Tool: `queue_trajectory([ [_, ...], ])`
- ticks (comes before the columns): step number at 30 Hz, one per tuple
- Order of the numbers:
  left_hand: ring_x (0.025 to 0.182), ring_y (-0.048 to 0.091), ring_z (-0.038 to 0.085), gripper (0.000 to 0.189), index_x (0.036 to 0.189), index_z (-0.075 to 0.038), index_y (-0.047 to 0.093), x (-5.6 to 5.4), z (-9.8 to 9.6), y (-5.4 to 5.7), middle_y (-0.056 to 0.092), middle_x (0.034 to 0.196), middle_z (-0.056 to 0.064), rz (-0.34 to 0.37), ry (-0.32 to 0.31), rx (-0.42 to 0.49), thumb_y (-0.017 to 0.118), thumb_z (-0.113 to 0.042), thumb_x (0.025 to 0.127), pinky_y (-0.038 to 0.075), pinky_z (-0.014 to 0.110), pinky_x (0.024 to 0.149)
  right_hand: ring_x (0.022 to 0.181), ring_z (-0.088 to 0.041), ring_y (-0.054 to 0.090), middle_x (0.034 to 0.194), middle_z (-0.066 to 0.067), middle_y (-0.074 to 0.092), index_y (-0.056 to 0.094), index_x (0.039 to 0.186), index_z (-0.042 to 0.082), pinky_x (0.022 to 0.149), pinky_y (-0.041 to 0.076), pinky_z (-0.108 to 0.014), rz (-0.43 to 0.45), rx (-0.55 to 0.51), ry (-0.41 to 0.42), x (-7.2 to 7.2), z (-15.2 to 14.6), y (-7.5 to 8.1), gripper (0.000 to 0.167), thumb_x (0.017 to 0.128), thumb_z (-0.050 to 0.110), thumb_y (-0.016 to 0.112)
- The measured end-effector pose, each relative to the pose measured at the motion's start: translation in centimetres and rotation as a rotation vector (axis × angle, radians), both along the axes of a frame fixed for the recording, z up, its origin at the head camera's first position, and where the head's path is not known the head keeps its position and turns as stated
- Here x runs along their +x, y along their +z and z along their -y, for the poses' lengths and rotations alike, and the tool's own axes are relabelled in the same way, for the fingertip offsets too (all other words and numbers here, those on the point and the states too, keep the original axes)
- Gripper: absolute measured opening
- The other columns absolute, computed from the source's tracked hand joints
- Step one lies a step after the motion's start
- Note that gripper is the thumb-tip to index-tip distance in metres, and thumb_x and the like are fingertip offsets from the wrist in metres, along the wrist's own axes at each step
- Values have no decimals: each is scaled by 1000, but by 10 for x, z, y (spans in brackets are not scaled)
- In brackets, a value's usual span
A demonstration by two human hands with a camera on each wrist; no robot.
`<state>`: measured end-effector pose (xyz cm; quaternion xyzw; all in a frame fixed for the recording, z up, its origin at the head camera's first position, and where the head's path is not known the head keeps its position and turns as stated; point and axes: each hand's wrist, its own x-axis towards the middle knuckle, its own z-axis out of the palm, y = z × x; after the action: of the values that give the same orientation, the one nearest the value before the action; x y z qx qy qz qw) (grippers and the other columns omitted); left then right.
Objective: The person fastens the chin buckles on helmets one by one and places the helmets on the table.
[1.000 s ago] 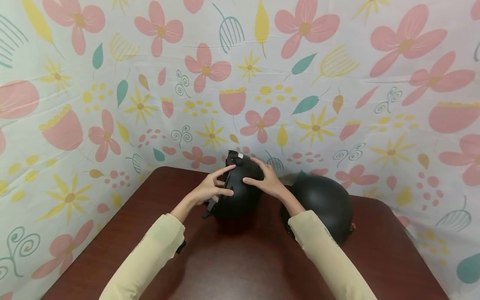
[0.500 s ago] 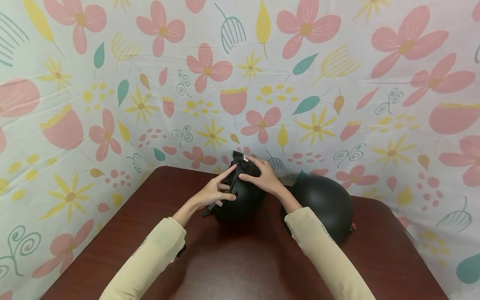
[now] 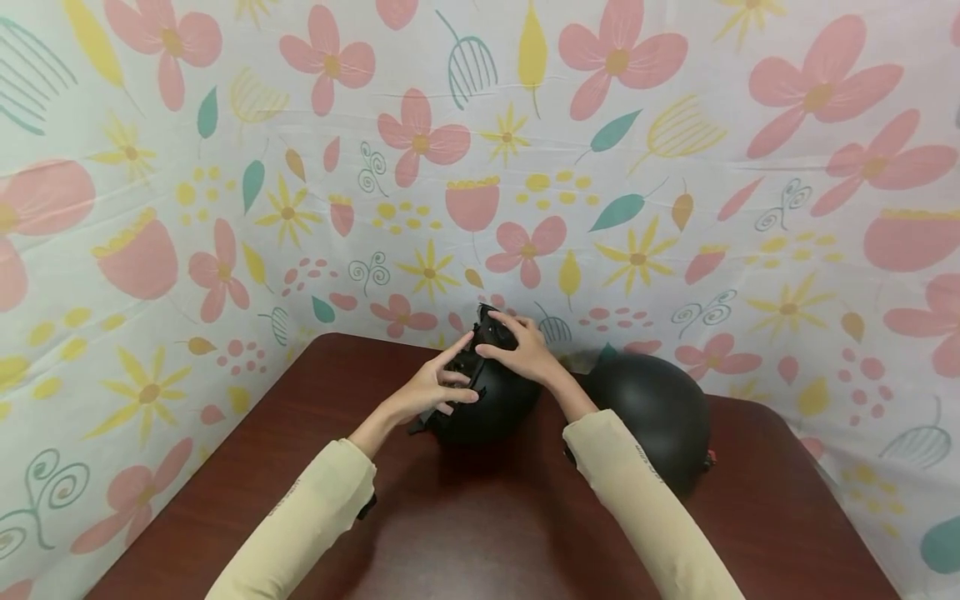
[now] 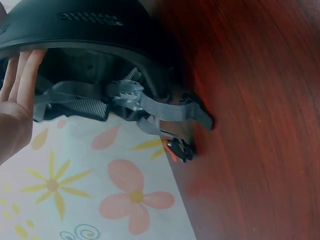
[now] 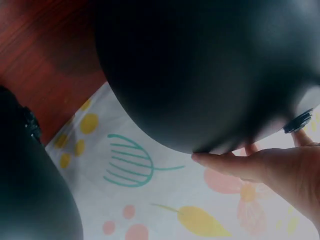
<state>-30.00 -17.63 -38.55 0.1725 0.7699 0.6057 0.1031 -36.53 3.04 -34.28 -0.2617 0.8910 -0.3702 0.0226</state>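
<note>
A black helmet (image 3: 506,412) tilts on its side at the back of the desk (image 3: 465,533), its hollow facing left, near a second helmet (image 3: 652,417). The left hand (image 3: 423,392) grips the rim, fingers tucked inside the shell and thumb outside; the right hand (image 3: 528,354) holds the outer shell between thumb and fingers, near the upper end. Whether the lower side bears on the desk is hard to tell beneath its shadow. The shell is probably stiff and fairly light, not fragile, but its smooth curve may slip under fingertips alone. The rim looks the surest hold; the grey strap (image 4: 170,111) and its buckle (image 4: 200,112) dangle loose and would likely swing.
</note>
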Motion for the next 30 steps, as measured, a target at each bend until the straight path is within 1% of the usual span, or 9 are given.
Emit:
queue_trajectory([
  [2,121,60,35,87,155,-42,14,0,2,-2,51,142,24,-5,9,15,68,-18,92,58,45,81,144,-49,16,158,-25,14,30,154,26,109,24,-71,15,-3,-11,0,-3,0,72,92,43,62],
  [5,106,68,30,77,156,-31,24,2,3,-3,58,134,25,-47,10,-4,67,-17,93,59,44,80,144,-49,18,157,-25,14,27,155,26,109,25,-70,24,-2,-12,0,-6,-1,73,93,43,61],
  [8,95,70,25,65,151,-19,38,6,1,-2,62,127,26,-118,4,-46,67,-17,93,59,42,77,143,-45,24,157,-24,16,28,155,25,110,28,-68,25,-22,-14,-2,-10,-1,73,92,42,62],
  [11,90,69,22,56,145,-16,48,7,-2,-1,66,122,23,-154,11,-67,68,-17,92,59,41,75,142,-40,29,158,-21,21,31,153,23,110,30,-65,15,-51,-18,-3,-14,-2,72,92,40,63],
  [13,90,69,21,52,142,-15,52,8,-4,-2,67,120,21,-156,14,-72,68,-17,92,59,40,76,142,-38,31,157,-19,24,32,152,22,110,31,-64,7,-63,-24,-3,-16,-2,71,91,40,64],
  [20,97,69,20,47,138,-15,57,7,-3,-9,66,126,18,-89,21,-72,68,-18,92,58,39,82,138,-40,36,153,-18,36,39,148,18,110,33,-61,-7,-107,-34,-3,-26,-6,66,92,40,65],
  [23,103,69,22,46,137,-15,58,7,-4,-10,66,127,17,-92,31,-81,68,-19,92,57,37,84,139,-40,36,153,-18,36,40,147,17,110,33,-61,0,-126,-41,-2,-29,-9,65,91,39,66],
  [27,115,64,25,44,135,-13,59,8,-5,-10,66,126,16,-107,41,-79,68,-18,92,54,39,93,141,-39,33,152,-18,35,39,145,16,111,31,-61,16,-162,-54,-1,-33,-14,64,91,37,66],
  [30,117,62,27,43,134,-10,60,7,-4,-13,66,126,17,-117,40,-68,67,-17,92,51,42,99,135,-40,39,148,-21,38,37,143,13,109,35,-59,60,-211,-55,1,-34,-20,63,91,32,66],
])
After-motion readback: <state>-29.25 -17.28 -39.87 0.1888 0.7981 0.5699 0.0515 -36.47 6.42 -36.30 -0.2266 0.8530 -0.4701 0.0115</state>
